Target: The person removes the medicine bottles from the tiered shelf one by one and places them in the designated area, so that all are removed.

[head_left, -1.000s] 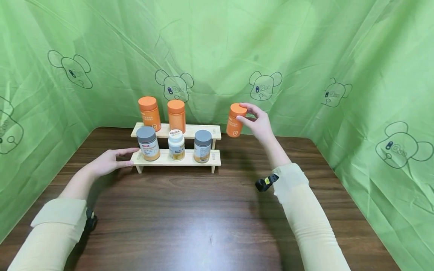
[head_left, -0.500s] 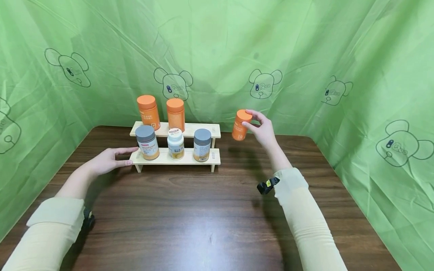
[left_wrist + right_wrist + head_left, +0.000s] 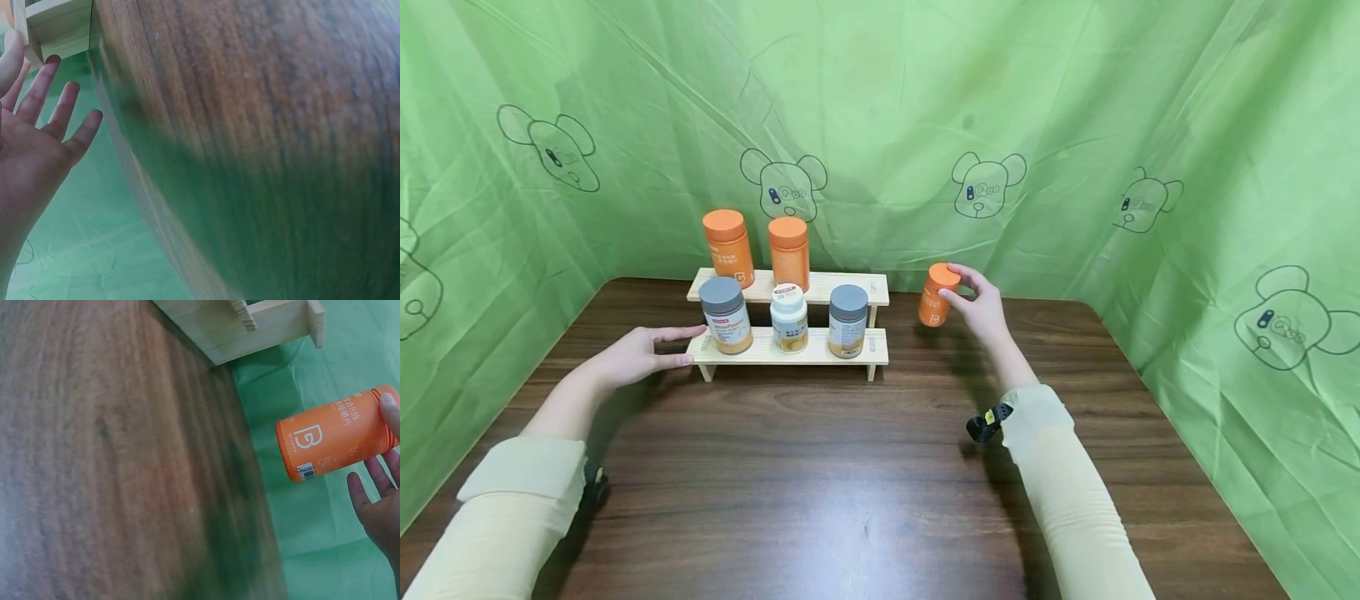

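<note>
My right hand [image 3: 983, 310] grips an orange supplement jar [image 3: 934, 305] near its lid, thumb on the near side. The jar, slightly tilted, hangs just above the table, right of a two-tier wooden rack [image 3: 872, 346]. Its printed label [image 3: 331, 434] shows in the right wrist view. My left hand [image 3: 628, 358] touches the left end of the lower tier with thumb and index finger; its other fingers [image 3: 62, 109] spread straight in the left wrist view. Two orange jars [image 3: 727, 250] stand on the upper tier. The lower tier bears two grey-lidded jars [image 3: 847, 323] and a small white bottle [image 3: 789, 321].
The dark wood-grain table [image 3: 850, 467] stretches in front of the rack and to both sides. A green curtain [image 3: 880, 125] with printed mouse heads surrounds its back and sides. A black strapped camera [image 3: 987, 423] sits at my right wrist.
My right hand has moved the orange jar right and down, closer to the table and farther from the rack. The left hand stays at the rack's end.
</note>
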The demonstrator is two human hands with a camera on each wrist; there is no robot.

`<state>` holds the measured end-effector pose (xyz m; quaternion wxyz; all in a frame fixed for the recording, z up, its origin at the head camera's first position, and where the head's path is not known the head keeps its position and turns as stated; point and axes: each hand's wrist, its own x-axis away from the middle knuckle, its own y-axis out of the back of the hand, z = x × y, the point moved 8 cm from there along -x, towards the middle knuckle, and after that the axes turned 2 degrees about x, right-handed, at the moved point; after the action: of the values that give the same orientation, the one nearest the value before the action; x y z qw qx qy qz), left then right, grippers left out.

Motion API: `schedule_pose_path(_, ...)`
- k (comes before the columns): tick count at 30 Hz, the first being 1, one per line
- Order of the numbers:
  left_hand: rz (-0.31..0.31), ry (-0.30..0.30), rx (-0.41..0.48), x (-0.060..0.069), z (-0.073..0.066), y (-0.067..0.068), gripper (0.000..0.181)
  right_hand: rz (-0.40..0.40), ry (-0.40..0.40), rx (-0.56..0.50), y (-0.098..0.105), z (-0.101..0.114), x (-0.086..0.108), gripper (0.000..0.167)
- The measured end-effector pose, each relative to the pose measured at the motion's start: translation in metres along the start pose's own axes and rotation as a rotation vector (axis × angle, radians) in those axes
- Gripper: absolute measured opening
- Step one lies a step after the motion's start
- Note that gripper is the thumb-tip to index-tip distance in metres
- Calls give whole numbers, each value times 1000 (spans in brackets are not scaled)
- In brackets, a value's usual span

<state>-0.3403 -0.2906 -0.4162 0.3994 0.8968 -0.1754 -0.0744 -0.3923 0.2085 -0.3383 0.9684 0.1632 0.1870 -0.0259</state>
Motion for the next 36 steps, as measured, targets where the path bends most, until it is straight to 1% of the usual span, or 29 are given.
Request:
schedule_pose_path(5, -3, -6, -2, 0, -1, 1, 60, -10, -34, -15, -3, -15, 4, 48)
schedule_pose_path(7, -4, -6, -3, 0, -2, 1, 60, -5, -56, -14, -5, -21, 6, 48)
schedule_pose_path(11, -4, -4, 1, 1, -2, 0, 59, 12, -73, -18, -10, -28, 8, 48)
schedule_pose_path(18, -1, -15, 15, 1, -7, -1, 58, 22, -92, -21, -14, -33, 13, 48)
schedule_pose_path(24, -3, -7, 5, 2, -7, 0, 58, 28, -102, -36, -15, -37, 13, 48)
schedule_pose_path(28, -2, -11, 5, 2, -6, -1, 58, 42, -98, -40, -17, -37, 12, 49)
schedule_pose_path(33, -4, -12, 12, 2, -5, 0, 57, 54, -116, -45, -16, -37, 11, 50)
schedule_pose_path(36, -10, -20, -1, 2, -6, 1, 57, 54, -123, -37, -15, -36, 10, 51)
